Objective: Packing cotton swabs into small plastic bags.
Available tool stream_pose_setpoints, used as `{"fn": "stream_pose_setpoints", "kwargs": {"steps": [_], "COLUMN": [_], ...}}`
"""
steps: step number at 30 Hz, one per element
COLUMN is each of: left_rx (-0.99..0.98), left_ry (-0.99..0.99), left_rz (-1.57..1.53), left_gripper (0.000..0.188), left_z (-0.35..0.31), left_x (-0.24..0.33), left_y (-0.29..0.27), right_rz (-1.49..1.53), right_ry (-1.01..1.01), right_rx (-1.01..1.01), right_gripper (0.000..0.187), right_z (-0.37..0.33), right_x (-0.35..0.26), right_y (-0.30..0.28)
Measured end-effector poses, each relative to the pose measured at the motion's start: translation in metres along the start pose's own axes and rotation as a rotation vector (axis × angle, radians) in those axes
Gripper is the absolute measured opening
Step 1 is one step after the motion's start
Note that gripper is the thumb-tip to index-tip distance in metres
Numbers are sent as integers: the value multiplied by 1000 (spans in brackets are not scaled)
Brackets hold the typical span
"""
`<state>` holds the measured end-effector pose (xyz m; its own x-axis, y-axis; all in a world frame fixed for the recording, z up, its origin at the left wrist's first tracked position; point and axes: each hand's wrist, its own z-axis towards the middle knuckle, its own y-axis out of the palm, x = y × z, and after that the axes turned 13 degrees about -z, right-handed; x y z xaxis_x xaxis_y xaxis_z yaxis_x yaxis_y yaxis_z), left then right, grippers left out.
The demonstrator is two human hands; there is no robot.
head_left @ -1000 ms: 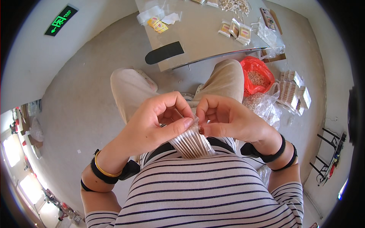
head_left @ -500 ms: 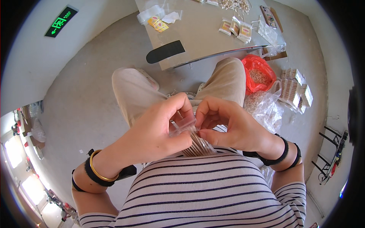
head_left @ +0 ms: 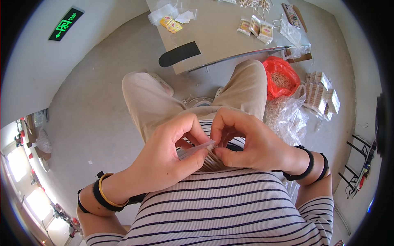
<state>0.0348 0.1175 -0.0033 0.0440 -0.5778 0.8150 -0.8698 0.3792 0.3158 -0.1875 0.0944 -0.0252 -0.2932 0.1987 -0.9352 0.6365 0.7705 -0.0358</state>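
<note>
Close to my striped shirt, a small clear plastic bag of cotton swabs (head_left: 214,162) hangs between my two hands. Its swabs stand side by side, and the lower end rests by my shirt. My left hand (head_left: 172,145) pinches the bag's top edge between thumb and fingers. From the other side, my right hand (head_left: 250,141) pinches the same edge at its right part, thumb and fingertips almost meeting the left ones. The fingers cover part of the bag's mouth, so whether it is sealed cannot be told.
Ahead stands a table (head_left: 221,45) with filled swab packs (head_left: 266,33), loose swabs (head_left: 255,4), yellow cards (head_left: 170,24), a phone (head_left: 290,15) and a dark strip (head_left: 179,54). By my right knee are a red bag (head_left: 271,65), a clear bag (head_left: 285,117) and stacked swab packs (head_left: 318,98).
Both hands have drawn closer together at the bag's top and sit slightly lower. The bag has tilted more upright, and less of its swabs shows.
</note>
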Motion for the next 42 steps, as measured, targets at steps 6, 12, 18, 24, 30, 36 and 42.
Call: {"fn": "stream_pose_setpoints", "kwargs": {"steps": [6, 12, 18, 24, 30, 36, 42], "left_rx": [-35, -27, -27, -60, -29, -30, 30], "left_ry": [7, 27, 63, 69, 13, 4, -23], "left_rz": [-38, -63, -63, -12, -91, -101, -164], "left_gripper": [8, 7, 10, 14, 15, 17, 20], "left_z": [1, -1, -2, -3, -5, -2, 2], "left_x": [-5, -7, -11, -8, -6, -12, -10], "left_y": [-3, -1, 2, 2, 6, 4, 8], "right_rz": [81, 79, 87, 138, 94, -5, -106], "right_ry": [29, 29, 45, 20, 128, 56, 25], "right_rx": [-30, -25, -47, 2, -70, 12, 68], "right_gripper": [20, 21, 23, 22, 25, 27, 31], "right_z": [-2, -4, -5, -5, -6, -8, -5], "right_x": [5, 7, 9, 14, 7, 5, 2], "right_y": [-1, -1, -2, 4, 1, 4, 5]}}
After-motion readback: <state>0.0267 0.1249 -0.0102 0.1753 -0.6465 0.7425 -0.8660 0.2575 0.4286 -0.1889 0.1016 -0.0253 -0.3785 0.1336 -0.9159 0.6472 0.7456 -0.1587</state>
